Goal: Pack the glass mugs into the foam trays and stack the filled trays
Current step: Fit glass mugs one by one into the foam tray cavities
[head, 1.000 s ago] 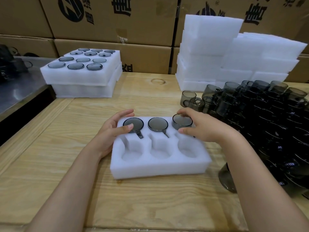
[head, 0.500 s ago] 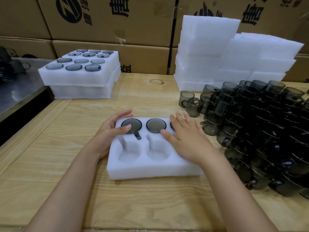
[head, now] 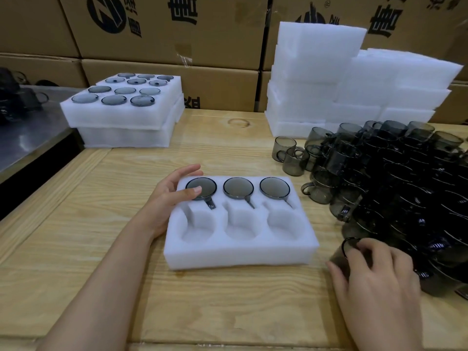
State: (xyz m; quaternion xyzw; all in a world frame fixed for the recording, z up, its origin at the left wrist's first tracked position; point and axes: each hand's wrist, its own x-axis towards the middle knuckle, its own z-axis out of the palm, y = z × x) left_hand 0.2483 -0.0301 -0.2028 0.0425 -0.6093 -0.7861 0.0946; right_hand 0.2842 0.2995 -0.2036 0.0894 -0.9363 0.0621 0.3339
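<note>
A white foam tray (head: 240, 254) lies in the middle of the wooden table. Its far row holds three smoky glass mugs (head: 238, 187), base up; the three near pockets are bare. My left hand (head: 168, 196) rests against the tray's far left corner, thumb touching the leftmost mug. To the right of the tray, my right hand (head: 374, 277) curls its fingers round a grey mug (head: 342, 254) at the near edge of the loose mug pile (head: 405, 188).
Filled foam trays (head: 121, 115) are stacked at the back left. Stacks of unfilled foam trays (head: 342, 84) stand at the back right. Cardboard boxes (head: 164, 26) wall off the far side. A metal surface (head: 27, 138) lies to the left.
My right hand has left the tray's third mug, swung right and toward me, and closed its fingers on a mug at the pile's near edge. The left hand has stayed put.
</note>
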